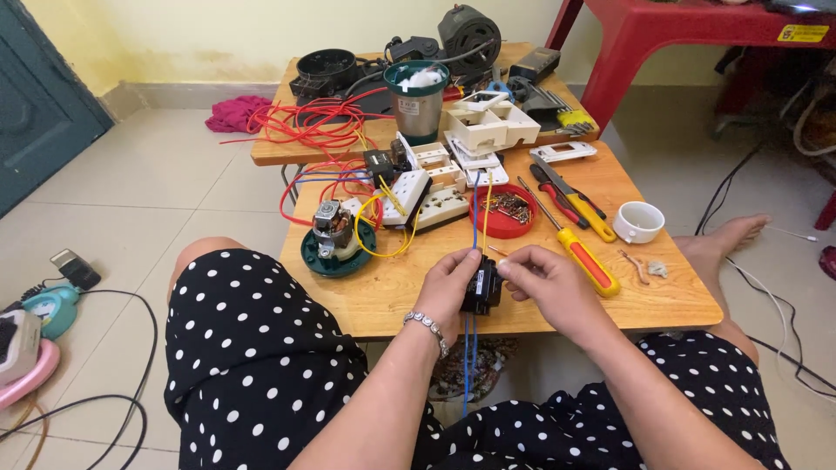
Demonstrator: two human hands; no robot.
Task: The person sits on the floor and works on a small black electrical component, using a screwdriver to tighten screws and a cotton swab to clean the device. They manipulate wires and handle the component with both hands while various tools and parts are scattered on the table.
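Polka-dot fabric fills the bottom of the frame. Just above centre, our left hand pinches one side of a small black module; our right hand clamps the other. We judge it light and rigid, best gripped by its casing, since its blue wires trail limp.

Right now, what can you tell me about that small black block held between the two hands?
The small black block looks like a moulded plastic electrical part, boxy and dark. It is held upright just above the near edge of the wooden table, left hand gripping one side, right hand pinching the other. Blue wires hang from beneath; finer detail is unclear.
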